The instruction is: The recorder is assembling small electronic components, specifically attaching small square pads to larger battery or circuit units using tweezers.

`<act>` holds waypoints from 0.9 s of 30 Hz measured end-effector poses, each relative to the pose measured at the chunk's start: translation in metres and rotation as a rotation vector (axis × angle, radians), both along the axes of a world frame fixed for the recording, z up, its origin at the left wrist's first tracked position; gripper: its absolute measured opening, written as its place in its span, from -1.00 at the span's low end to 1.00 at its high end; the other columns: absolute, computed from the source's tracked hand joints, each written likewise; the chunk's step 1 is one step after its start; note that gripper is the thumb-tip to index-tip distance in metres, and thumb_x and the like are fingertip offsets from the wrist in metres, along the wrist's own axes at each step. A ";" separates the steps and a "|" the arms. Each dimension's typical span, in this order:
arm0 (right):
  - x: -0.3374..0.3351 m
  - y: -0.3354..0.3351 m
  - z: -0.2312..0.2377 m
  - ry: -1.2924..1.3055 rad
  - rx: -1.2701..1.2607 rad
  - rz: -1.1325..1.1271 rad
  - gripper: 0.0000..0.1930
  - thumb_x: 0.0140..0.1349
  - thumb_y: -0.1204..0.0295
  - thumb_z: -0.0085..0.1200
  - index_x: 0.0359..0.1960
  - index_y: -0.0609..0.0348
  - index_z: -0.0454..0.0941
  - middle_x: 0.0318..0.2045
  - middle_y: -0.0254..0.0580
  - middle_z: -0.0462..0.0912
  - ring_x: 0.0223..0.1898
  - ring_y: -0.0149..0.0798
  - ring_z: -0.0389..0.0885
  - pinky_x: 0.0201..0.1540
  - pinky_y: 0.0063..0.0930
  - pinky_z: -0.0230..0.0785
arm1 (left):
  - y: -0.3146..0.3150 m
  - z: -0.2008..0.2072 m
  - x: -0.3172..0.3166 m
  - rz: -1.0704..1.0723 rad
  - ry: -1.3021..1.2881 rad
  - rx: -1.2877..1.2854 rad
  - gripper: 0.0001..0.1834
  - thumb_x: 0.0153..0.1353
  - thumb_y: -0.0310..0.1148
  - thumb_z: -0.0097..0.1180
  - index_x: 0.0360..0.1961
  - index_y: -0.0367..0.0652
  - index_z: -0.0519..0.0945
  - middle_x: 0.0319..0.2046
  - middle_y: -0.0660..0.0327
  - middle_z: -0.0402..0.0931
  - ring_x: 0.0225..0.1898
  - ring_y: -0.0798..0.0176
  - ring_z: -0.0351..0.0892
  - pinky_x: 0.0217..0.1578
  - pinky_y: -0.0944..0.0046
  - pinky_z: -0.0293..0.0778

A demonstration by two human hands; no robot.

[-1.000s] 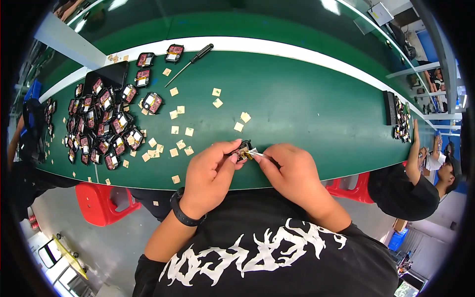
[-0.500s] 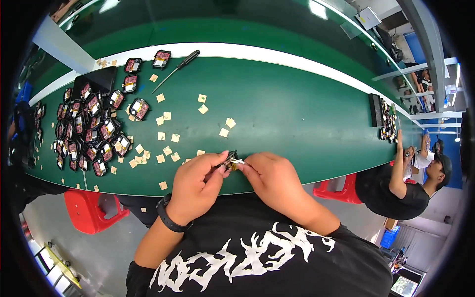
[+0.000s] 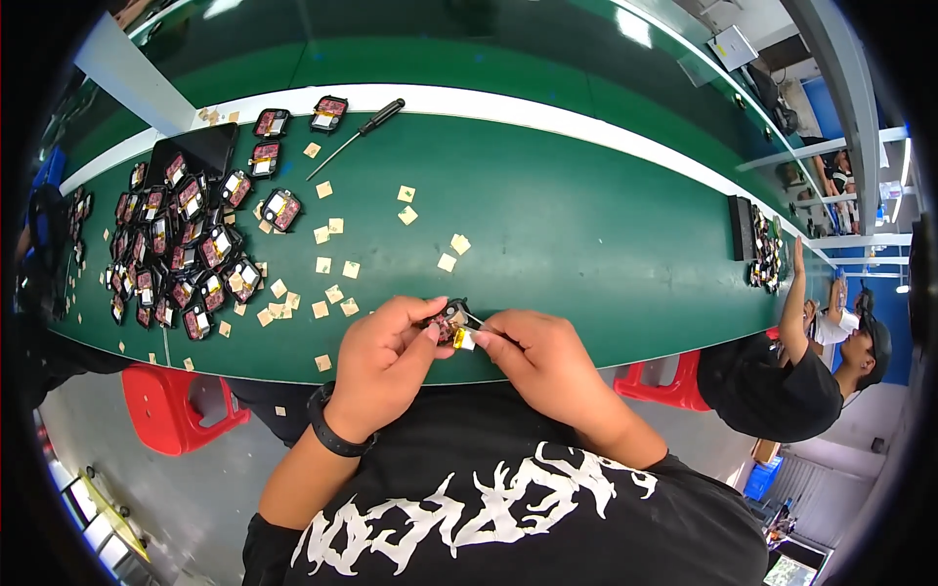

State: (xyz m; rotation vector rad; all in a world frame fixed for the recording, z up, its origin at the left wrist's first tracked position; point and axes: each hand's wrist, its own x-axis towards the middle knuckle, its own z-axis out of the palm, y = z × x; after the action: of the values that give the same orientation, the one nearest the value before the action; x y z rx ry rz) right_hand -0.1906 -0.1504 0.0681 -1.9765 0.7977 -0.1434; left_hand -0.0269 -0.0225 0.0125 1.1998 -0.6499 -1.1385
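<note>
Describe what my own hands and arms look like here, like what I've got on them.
Your left hand and right hand are both ungloved. A black wristband circles your left wrist; your right wrist is bare. Short black sleeves leave both forearms uncovered, part of a black shirt with a jagged white print.

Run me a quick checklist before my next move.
1. Black-cased unit gripped: ok, pinched between left hand thumb and fingers.
2. Slim tool in hand: ok, in right hand fingertips.
3. White-and-yellow piece within the casing: not ok, it sticks out at the near edge.
4. Tool tip's exact contact: cannot tell, too small.
5. Screwdriver clear of both hands: ok, lying toward the table's far edge.
</note>
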 end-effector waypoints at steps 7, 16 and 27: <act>-0.005 0.018 -0.001 -0.053 -0.157 0.013 -0.83 0.38 0.61 0.12 -0.02 0.32 0.57 -0.30 0.05 0.57 -0.29 0.14 0.58 -0.21 -0.11 0.47 | -0.002 -0.001 -0.003 0.079 -0.044 0.016 -0.74 0.42 -0.68 0.01 0.09 -0.41 0.56 -0.15 0.11 0.66 -0.22 0.43 0.70 -0.11 0.30 0.75; -0.002 0.025 -0.016 -0.187 -0.235 -0.078 -0.78 0.35 0.66 0.14 0.00 0.28 0.64 -0.33 -0.08 0.59 -0.37 -0.09 0.56 -0.29 -0.27 0.43 | -0.003 0.001 -0.003 0.055 -0.046 0.036 -0.74 0.46 -0.68 -0.04 0.13 -0.43 0.49 -0.06 0.08 0.61 -0.07 0.32 0.69 -0.06 0.28 0.75; -0.007 0.012 -0.003 -0.098 -0.100 0.023 -0.78 0.38 0.61 0.12 0.03 0.28 0.60 -0.31 -0.02 0.61 -0.32 0.02 0.58 -0.25 -0.19 0.44 | -0.001 -0.002 -0.007 0.059 -0.200 0.085 -0.74 0.46 -0.68 -0.04 0.12 -0.43 0.50 -0.10 0.09 0.64 -0.15 0.36 0.70 -0.08 0.30 0.73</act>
State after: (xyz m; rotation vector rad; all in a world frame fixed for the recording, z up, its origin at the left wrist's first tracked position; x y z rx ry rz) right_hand -0.1974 -0.1387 0.0654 -2.0552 0.7161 -0.2696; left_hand -0.0341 -0.0232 0.0107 1.4083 -0.7176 -1.0130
